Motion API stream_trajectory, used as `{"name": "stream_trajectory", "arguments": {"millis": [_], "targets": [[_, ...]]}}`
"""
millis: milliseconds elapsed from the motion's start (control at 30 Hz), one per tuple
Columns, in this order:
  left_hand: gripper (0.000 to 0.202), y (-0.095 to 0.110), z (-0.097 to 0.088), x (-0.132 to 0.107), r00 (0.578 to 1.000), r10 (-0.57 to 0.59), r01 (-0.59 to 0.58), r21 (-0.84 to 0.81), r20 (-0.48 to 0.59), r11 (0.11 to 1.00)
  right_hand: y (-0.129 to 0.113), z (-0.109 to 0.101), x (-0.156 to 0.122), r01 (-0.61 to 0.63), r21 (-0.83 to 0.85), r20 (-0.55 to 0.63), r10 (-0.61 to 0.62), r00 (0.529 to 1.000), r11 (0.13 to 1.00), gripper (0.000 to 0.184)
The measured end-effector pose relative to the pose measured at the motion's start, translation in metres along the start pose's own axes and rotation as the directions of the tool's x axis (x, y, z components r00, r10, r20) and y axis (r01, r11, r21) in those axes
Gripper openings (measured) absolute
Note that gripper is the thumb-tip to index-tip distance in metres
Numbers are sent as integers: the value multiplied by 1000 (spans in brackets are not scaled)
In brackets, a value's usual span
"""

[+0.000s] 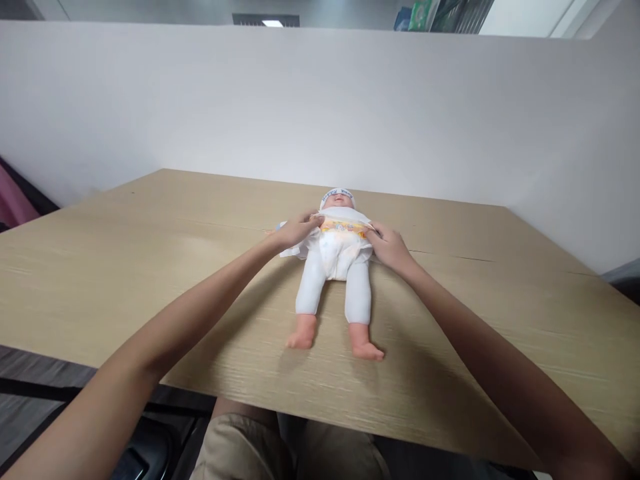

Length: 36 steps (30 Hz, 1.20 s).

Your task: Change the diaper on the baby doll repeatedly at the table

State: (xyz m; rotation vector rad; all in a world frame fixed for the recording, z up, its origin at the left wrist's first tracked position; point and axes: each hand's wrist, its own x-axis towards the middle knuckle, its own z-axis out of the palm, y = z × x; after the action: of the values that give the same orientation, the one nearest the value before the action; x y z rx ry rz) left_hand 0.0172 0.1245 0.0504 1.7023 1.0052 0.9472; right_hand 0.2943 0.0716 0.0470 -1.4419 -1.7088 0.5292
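A baby doll [334,287] in white leggings and a headband lies on its back on the wooden table [150,267], feet toward me. A white diaper [340,248] with a yellow printed waistband is wrapped round its hips. My left hand [295,231] pinches the diaper's waistband at the doll's left side as I see it. My right hand [387,247] grips the waistband on the other side, fingers closed on its edge.
A white partition wall [320,107] stands behind the table. The table's near edge runs above my lap, with a dark chair part at the lower left. A seam crosses the tabletop at the right.
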Motion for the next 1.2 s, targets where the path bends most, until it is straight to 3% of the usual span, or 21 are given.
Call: {"name": "stream_trajectory", "arguments": {"millis": [100,200,400,500,667,800,900,1000,1067,1133,1200], "targets": [[45,-20,4,17,999,-44,44,-84,4,995,9,12,19,-78,87,34,76,997,993,35],[43,-31,5,14,996,-81,87,-149,41,985,12,17,15,-116,137,73,106,992,984,38],[42,-26,0,-22,981,-137,165,-213,140,963,11,13,-15,-170,219,160,137,978,961,46],[46,-21,1,-25,973,-170,198,-184,158,963,11,11,-15,-180,251,185,136,973,951,51],[51,-17,-6,-15,971,-178,201,-145,157,969,16,2,-11,-166,251,113,141,983,954,51],[51,-16,-29,-21,982,-164,170,-68,91,983,35,-15,-36,-116,91,-79,124,989,989,47],[46,-8,-40,-30,993,-111,113,56,-30,992,56,-24,-63,-45,-99,-161,29,987,994,42],[36,10,-31,-36,990,78,-49,237,-118,970,73,-25,-78,1,-227,-141,-34,989,974,44],[32,25,-11,-36,968,242,-203,362,-65,910,78,-22,-80,5,-290,-123,-42,992,957,45],[31,38,15,-34,928,365,-357,459,76,814,79,-18,-77,-11,-324,-113,-27,993,946,44],[31,46,42,-29,882,414,-467,523,224,713,77,-16,-74,-34,-335,-103,-1,995,941,44]]}}
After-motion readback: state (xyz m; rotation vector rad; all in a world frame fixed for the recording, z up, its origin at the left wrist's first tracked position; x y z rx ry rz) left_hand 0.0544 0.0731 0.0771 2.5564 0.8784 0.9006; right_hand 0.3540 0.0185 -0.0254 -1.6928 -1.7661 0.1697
